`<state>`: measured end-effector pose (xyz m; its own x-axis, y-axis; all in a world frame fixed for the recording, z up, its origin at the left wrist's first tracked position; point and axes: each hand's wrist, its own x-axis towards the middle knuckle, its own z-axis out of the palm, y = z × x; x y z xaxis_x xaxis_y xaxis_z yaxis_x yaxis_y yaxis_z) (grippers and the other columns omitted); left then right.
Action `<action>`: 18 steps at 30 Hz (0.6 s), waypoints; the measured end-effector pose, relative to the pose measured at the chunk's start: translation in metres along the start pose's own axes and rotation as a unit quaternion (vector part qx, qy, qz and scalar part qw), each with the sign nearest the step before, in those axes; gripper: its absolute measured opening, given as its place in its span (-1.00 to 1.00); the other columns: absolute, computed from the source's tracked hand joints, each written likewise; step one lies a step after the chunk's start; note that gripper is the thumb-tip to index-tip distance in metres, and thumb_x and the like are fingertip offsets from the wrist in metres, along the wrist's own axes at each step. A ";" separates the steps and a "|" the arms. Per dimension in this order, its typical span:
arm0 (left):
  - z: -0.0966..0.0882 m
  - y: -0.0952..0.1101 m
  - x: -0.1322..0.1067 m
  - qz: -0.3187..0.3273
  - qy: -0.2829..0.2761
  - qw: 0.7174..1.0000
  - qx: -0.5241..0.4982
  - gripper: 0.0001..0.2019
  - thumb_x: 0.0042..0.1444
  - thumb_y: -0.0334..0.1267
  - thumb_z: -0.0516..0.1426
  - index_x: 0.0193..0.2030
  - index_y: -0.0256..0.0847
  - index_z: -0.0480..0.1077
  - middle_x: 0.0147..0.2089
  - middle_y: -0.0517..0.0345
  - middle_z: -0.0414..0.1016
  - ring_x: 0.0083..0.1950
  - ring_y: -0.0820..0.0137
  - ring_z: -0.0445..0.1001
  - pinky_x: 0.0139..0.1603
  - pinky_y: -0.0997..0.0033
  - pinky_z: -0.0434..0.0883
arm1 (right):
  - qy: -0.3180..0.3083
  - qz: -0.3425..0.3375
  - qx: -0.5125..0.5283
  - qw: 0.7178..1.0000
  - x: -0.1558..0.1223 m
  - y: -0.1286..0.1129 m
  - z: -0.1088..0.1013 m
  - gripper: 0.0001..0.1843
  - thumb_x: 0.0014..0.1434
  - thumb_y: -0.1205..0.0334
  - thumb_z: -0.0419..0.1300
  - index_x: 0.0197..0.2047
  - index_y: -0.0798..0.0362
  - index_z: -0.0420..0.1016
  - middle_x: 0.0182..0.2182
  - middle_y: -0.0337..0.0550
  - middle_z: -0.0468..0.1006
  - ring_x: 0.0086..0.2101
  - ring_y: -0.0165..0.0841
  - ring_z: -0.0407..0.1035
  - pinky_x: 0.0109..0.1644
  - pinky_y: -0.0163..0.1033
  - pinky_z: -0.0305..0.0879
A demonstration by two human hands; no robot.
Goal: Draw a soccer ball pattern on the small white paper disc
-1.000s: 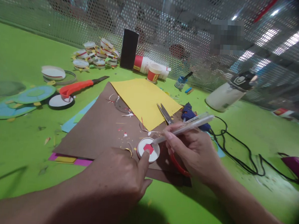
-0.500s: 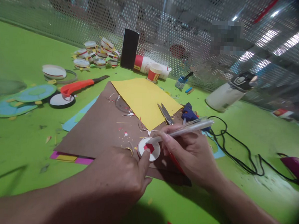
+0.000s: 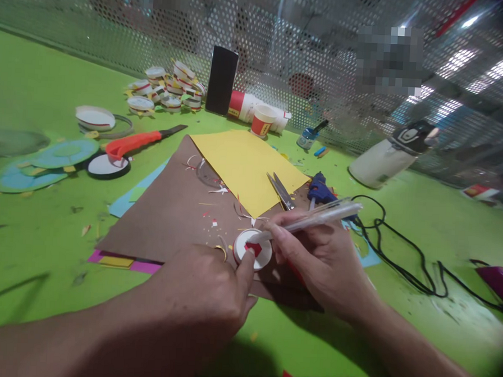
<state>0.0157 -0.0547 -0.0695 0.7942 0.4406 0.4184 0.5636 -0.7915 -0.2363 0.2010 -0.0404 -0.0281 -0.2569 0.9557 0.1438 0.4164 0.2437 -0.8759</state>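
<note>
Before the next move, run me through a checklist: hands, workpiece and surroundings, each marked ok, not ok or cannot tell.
1. Red piece steadied: ok; the left hand has its index fingertip on it.
2. White disc supported: ok; it lies on the brown sheet.
3. Tool secure: ok; the right hand has a thumb-and-finger grip on the pale pen-like tool.
4. Tool tip in contact: cannot tell; it is at the red piece's edge, but touching or hovering is unclear.
5. Scissors closed: not ok; the blades stand apart just beyond the right hand.
6. Sheet free of scraps: not ok; bits lie scattered near the disc.
</note>
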 end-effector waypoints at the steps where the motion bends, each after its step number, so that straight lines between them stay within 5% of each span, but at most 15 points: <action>1: -0.002 0.000 0.000 -0.001 -0.009 1.000 0.002 -0.59 0.14 -0.36 0.03 0.08 -0.63 0.30 -0.61 0.04 0.46 -0.66 0.20 0.37 -0.68 0.29 0.17 | 0.000 0.002 0.002 1.000 0.000 -0.001 0.001 -0.84 0.29 0.21 0.13 -0.28 0.10 0.46 -0.48 -0.27 0.48 -0.60 -0.55 0.27 -0.55 -0.39 0.20; 4: -0.004 0.000 0.001 -0.007 -0.048 0.999 0.000 -0.55 0.13 -0.37 0.06 0.13 -0.61 0.28 -0.57 0.04 0.49 -0.63 0.21 0.41 -0.66 0.29 0.22 | -0.003 0.000 0.009 1.000 -0.001 -0.002 0.002 -0.83 0.28 0.21 0.13 -0.28 0.11 0.46 -0.46 -0.25 0.48 -0.56 -0.55 0.29 -0.53 -0.42 0.21; 9: 0.003 0.000 -0.002 0.007 0.015 1.000 0.006 -0.52 0.10 -0.32 0.07 0.12 -0.64 0.26 -0.63 0.08 0.43 -0.69 0.24 0.32 -0.70 0.31 0.12 | 0.001 -0.007 0.003 1.000 0.000 -0.003 0.001 -0.85 0.27 0.23 0.14 -0.28 0.12 0.46 -0.52 -0.28 0.45 -0.54 -0.53 0.31 -0.50 -0.44 0.25; 18: 0.004 0.000 -0.003 0.002 0.014 1.000 0.010 -0.59 0.19 -0.39 -0.05 0.12 -0.63 0.26 -0.63 0.04 0.43 -0.68 0.22 0.32 -0.66 0.32 0.12 | 0.003 -0.007 0.006 1.000 -0.001 -0.004 0.003 -0.86 0.26 0.24 0.14 -0.29 0.11 0.45 -0.57 -0.32 0.42 -0.60 -0.54 0.26 -0.57 -0.43 0.20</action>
<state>0.0146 -0.0543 -0.0744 0.7897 0.4263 0.4412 0.5655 -0.7846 -0.2542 0.1976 -0.0432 -0.0262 -0.2576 0.9530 0.1597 0.4013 0.2558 -0.8795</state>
